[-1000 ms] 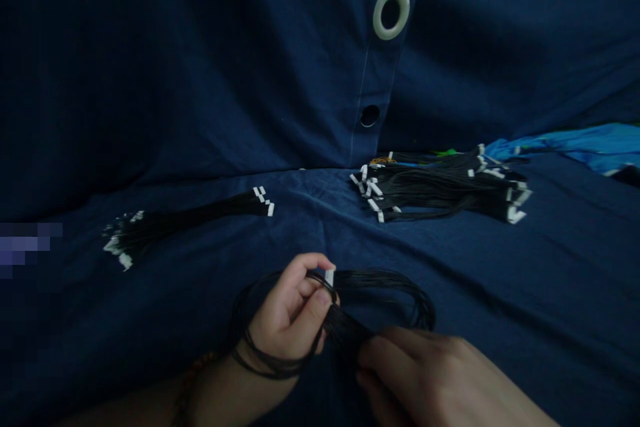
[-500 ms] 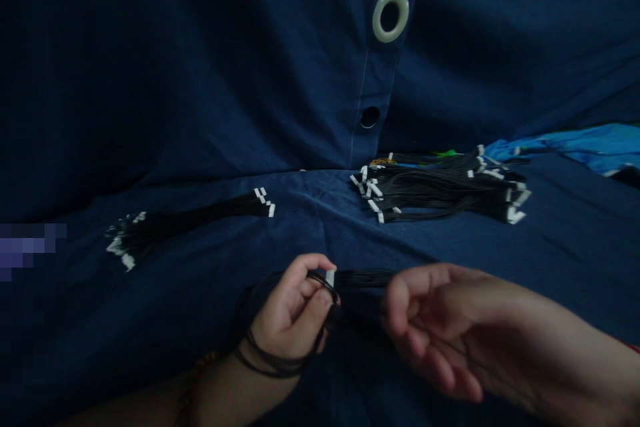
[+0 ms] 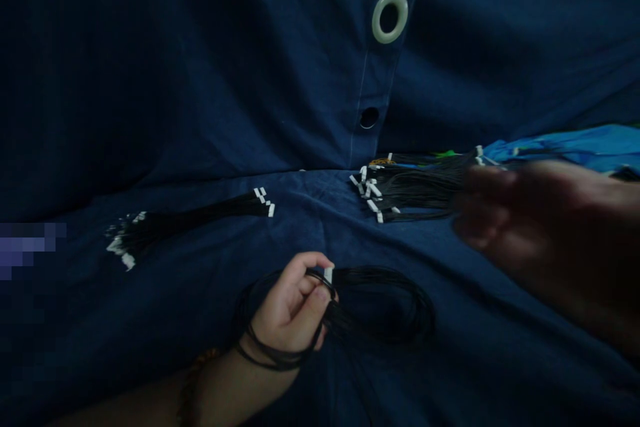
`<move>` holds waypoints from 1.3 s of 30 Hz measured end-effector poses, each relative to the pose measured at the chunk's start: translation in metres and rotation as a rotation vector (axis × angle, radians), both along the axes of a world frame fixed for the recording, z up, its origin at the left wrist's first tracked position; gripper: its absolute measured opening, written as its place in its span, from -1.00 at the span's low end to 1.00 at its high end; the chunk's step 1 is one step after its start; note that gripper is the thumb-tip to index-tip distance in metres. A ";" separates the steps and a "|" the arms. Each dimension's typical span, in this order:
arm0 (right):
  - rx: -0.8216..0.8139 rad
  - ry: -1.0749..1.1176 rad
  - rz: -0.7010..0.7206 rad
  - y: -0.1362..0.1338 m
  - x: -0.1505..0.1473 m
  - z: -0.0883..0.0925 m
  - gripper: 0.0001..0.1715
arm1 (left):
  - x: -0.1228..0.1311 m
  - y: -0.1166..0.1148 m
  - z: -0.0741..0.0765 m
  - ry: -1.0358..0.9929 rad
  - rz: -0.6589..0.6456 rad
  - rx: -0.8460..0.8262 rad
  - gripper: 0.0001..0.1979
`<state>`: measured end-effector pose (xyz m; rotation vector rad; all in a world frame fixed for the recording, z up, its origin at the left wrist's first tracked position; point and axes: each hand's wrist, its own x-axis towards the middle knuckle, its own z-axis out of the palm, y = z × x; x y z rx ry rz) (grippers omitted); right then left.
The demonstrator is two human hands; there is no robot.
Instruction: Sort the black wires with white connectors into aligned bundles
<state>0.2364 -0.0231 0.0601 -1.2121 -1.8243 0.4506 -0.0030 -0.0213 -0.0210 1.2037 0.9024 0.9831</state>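
My left hand (image 3: 290, 320) is closed, thumb and forefinger pinching a black wire that ends in a white connector (image 3: 329, 274). Loops of the same wire hang around the back of this hand and wrist. A coil of black wires (image 3: 425, 300) spreads out on the cloth to its right, passing under or behind the hand. Up at the right, my right hand (image 3: 493, 203) is smeared by motion. It overlaps the right end of a bundle of black wires (image 3: 415, 188) with white connectors, and I cannot see whether it touches them.
A thinner bundle of black wires (image 3: 195, 217) with white ends lies at the left. Blue material (image 3: 575, 147) sits at the far right. Dark blue cloth (image 3: 300, 233) covers the surface, and a curtain with a pale ring (image 3: 390, 17) hangs behind.
My right hand has left the area beside the left hand and moved up and right to the wire bundle. The coil it was covering now shows. The left hand stays nearly still.
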 end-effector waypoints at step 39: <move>-0.312 0.778 0.218 -0.004 -0.014 -0.001 -0.78 | -0.002 -0.003 -0.005 -0.046 0.019 -0.036 -0.54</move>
